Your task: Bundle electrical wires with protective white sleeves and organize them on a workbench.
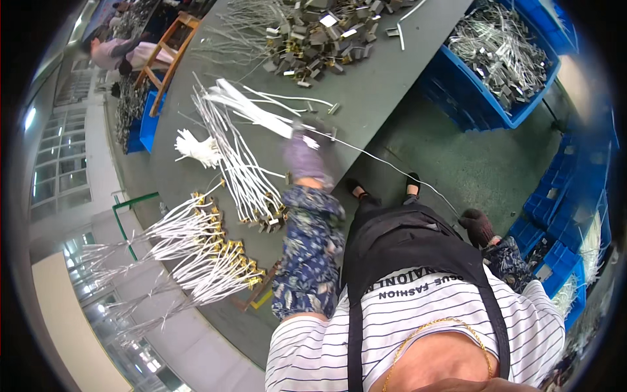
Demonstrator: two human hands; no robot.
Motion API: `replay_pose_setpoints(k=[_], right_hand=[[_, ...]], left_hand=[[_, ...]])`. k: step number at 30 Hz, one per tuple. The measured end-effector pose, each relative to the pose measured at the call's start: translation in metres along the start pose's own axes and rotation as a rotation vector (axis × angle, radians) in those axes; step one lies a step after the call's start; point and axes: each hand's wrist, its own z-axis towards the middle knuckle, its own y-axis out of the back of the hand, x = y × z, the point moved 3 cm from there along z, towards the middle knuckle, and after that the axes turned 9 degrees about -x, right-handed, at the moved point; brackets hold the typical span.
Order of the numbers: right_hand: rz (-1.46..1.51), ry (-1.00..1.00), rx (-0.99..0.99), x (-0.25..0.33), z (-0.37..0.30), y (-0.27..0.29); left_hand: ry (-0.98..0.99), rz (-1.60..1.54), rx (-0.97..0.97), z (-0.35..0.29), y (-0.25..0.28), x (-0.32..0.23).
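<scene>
My left hand [305, 155], in a purple glove and slightly blurred, is closed around a bundle of flat white sleeves [251, 110] above the grey table. From beside it a thin white wire [392, 163] stretches across past the table edge to my right hand [477, 227]. That hand wears a dark glove and is closed on the wire's end; its fingertips are partly hidden. Near my left hand lie a loose bunch of white wires with metal ends [245, 173] and a small bundle of short white tubes [197, 149]. Single wires with small connectors [333, 108] lie just beyond.
A heap of metal-cased connectors [326, 39] covers the table's far part. Wires with brass-coloured ends [209, 255] hang in rows at the left edge. A blue crate [509, 121] of wired parts stands right, with more blue bins [552, 176] nearer. Another person [124, 52] is far left.
</scene>
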Motion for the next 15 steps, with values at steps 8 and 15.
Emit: replay_pose_setpoints(k=[8, 15], right_hand=[[-0.044, -0.04, 0.055, 0.0, -0.002, 0.002], [-0.01, 0.141, 0.067, 0.044, 0.011, -0.029]], left_hand=[[-0.088, -0.255, 0.134, 0.093, 0.035, -0.004], [-0.43, 0.959, 0.514, -0.052, 0.004, 0.008]])
